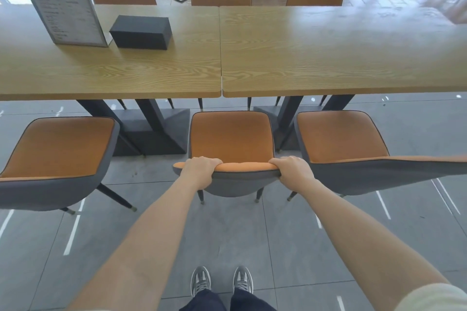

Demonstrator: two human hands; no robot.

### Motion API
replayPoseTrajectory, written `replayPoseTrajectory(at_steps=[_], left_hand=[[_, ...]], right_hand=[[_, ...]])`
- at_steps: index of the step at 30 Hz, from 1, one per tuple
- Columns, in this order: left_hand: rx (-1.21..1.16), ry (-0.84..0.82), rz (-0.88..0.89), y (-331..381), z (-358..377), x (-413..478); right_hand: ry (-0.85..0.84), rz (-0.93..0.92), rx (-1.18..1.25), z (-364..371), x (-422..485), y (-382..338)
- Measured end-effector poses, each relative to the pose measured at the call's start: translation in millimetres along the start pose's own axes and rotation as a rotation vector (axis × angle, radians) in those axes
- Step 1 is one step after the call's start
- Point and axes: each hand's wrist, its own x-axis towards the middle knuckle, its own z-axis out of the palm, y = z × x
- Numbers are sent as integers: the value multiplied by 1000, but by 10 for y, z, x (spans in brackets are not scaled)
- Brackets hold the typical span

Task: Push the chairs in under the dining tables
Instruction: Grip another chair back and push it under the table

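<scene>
Both arms are extending forward and down, nearly straight, from the bottom of the view. The left hand point(198, 171) is gripping the top edge of the middle chair point(231, 137) backrest near its left end, fingers curled together over the orange padding and the thumb hidden behind the grey shell. The right hand point(293, 170) is gripping the same edge near its right end, fingers wrapped over the top in the same way.

The middle chair is standing clear of the tables, its seat facing the gap where the left table point(108, 70) and the right table point(341, 58) are meeting edge to edge. The seat's front edge is lying just short of the table edges. The left chair point(59, 149) and the right chair point(340, 136) are standing to either side, also out from under the tabletops.

A dark box point(141, 31) is sitting closed on the left table, just beside an upright menu stand point(59, 0); its contents cannot be determined.
</scene>
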Motion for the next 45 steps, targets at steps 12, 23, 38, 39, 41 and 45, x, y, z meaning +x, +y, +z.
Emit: replayPoseTrajectory(at_steps=[12,23,38,39,41,45], left_hand=[[17,-19,-48,46,20,-69],[18,-14,-79,-82,31,-171],[71,-19,-58,-121,-6,-152],[75,-17,-53,-135,6,-147],[86,-13,-40,-159,12,-151],[123,-5,-67,-217,14,-272]], right_hand=[[1,-37,13,81,19,45],[-20,-53,52,59,66,-113],[-46,-30,38,-2,35,-184],[-56,-28,27,-10,35,-183],[-89,-11,7,-42,44,-197],[-145,1,33,-97,43,-363]])
